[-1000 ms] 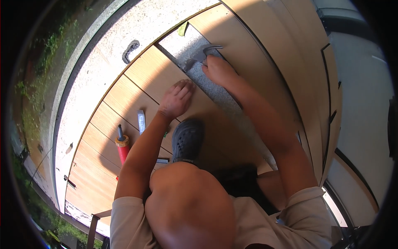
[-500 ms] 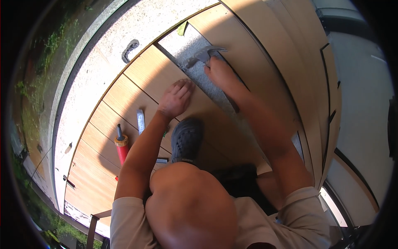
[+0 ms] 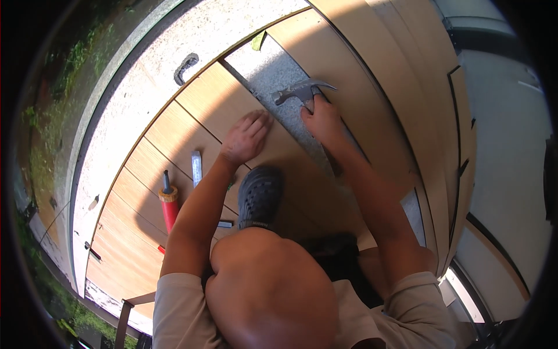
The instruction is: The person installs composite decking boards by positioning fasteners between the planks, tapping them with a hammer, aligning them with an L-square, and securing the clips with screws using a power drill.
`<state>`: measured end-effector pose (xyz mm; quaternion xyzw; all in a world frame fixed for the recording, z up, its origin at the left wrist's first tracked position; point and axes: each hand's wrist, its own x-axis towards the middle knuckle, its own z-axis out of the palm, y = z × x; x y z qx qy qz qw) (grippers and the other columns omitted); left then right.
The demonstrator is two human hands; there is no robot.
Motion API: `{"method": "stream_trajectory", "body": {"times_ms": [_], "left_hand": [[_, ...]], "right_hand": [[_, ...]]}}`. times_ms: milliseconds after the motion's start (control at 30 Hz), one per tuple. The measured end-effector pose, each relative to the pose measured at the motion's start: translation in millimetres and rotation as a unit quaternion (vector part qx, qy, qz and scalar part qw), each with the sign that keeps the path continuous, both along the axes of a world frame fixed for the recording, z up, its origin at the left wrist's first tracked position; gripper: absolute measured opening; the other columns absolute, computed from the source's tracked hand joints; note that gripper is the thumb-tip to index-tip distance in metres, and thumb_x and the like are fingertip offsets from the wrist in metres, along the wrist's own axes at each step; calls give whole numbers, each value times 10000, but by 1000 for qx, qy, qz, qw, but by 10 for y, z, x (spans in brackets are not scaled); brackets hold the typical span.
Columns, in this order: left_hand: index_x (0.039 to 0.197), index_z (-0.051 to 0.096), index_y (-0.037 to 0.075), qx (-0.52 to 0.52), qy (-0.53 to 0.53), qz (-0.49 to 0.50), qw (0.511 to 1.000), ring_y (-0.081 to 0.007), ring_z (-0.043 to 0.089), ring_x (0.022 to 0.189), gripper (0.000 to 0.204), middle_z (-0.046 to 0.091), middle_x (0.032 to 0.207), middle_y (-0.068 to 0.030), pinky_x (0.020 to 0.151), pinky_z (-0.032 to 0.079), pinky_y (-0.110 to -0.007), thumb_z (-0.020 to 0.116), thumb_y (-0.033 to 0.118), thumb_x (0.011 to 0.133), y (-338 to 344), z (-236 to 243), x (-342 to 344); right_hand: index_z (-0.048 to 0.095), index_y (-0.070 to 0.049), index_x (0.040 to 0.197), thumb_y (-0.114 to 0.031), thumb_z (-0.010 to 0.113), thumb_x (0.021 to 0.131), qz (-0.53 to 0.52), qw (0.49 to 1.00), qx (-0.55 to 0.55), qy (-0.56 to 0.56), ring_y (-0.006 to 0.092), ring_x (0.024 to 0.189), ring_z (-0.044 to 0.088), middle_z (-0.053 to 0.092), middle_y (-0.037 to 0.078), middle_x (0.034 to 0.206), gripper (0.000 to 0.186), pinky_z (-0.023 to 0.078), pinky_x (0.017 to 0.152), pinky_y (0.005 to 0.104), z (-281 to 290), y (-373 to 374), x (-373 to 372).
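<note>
My right hand [image 3: 325,121] is closed round the handle of a claw hammer [image 3: 299,91]. The hammer's dark metal head hangs over a strip of bare grey concrete [image 3: 261,67] between wooden boards, its claw pointing right. My left hand [image 3: 249,136] lies on a light brown floor plank [image 3: 215,96], fingers laid over it close to the edge that borders the strip. Nothing shows in that hand. Just below it, my foot in a dark clog [image 3: 261,189] stands on the planks.
A red tube with a dark nozzle [image 3: 168,209] and a flat grey metal bar [image 3: 196,166] lie left of my left forearm. A yellow-green leaf [image 3: 258,40] rests at the strip's far end. Long boards [image 3: 395,75] run along the right. A dark curved piece [image 3: 185,67] lies beyond the planks.
My right hand has drawn the hammer right and slightly nearer, so its head is farther from the plank edge. My left hand stays in place.
</note>
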<state>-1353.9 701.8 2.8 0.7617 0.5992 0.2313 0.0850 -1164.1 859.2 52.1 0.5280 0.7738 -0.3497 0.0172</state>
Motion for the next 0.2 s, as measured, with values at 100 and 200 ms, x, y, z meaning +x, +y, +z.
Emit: {"method": "stream_trajectory", "body": {"times_ms": [100,200], "left_hand": [[1286,624,23,3,-6,0,1000,-301,551,1254,503,602,1306,-112,1098,456,-418,679,106,794,45,-21,52],[1299,623,37,2,-7,-5,1000,-301,543,1275,510,598,1320,-112,1105,451,-419,677,104,797,113,-11,138]], "right_hand": [[612,44,1064,-231,723,841,-3,1000,-19,-7,446,884,681,681,267,903,371,542,760,497,-1,-25,576],[619,35,1110,-215,717,841,-37,998,-40,33,419,923,692,695,246,956,380,545,790,490,-47,-135,1148]]}}
